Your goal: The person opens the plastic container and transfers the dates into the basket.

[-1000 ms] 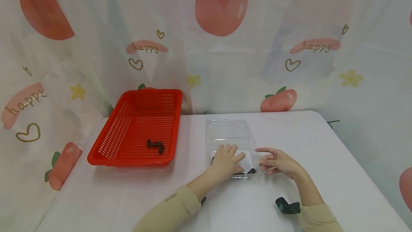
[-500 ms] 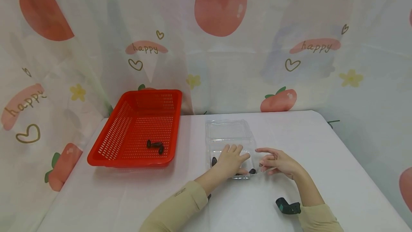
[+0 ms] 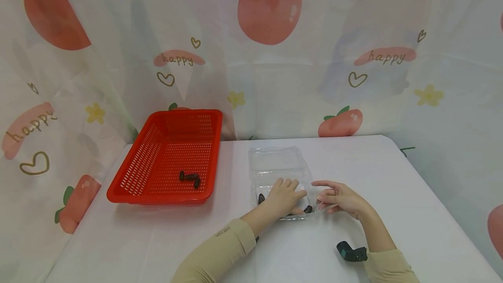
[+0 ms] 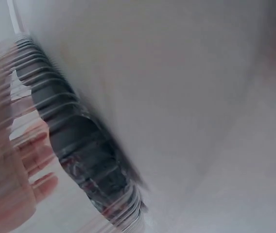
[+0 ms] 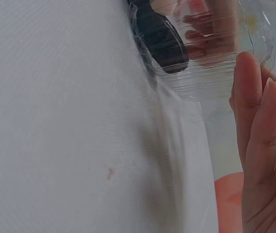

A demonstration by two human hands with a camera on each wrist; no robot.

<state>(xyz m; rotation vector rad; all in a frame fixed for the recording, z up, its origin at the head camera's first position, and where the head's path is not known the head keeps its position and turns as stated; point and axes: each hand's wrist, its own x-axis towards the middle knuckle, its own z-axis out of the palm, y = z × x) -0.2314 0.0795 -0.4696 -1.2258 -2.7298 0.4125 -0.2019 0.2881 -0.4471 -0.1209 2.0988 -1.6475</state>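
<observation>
Nearest, right sleeve (image 3: 389,267) at 5 o'clock, cut by frame edge, black device (image 3: 351,253) just beside it; a dark bit shows beneath left sleeve (image 3: 214,252), mostly hidden. Left hand (image 3: 280,199) reaches into clear box (image 3: 280,159), fingers spread and loose; no grasp seen, fingertip contact unclear. Right hand (image 3: 341,198) at box's 3 o'clock, index out, other fingers bent by the rim; right wrist view puts fingertips against the plastic corner, but can't tell if pinching. Box sits on tabletop (image 3: 353,160), lid opened back toward 12 o'clock. Head view shows dark pieces (image 3: 308,209) at its 4 and 8 o'clock, others partly under left hand; left wrist view alone gives a dark row along the ribbed wall, blurred, count unclear. Farther, red basket (image 3: 157,198) at box's 10 o'clock, three dark objects (image 3: 190,177) inside, head view only. Behind, fruit-print backdrop (image 3: 291,95). Versus 1.0 s ago: left hand slightly right, 8 o'clock piece more exposed, box nudged a bit nearer; right hand and basket same.
</observation>
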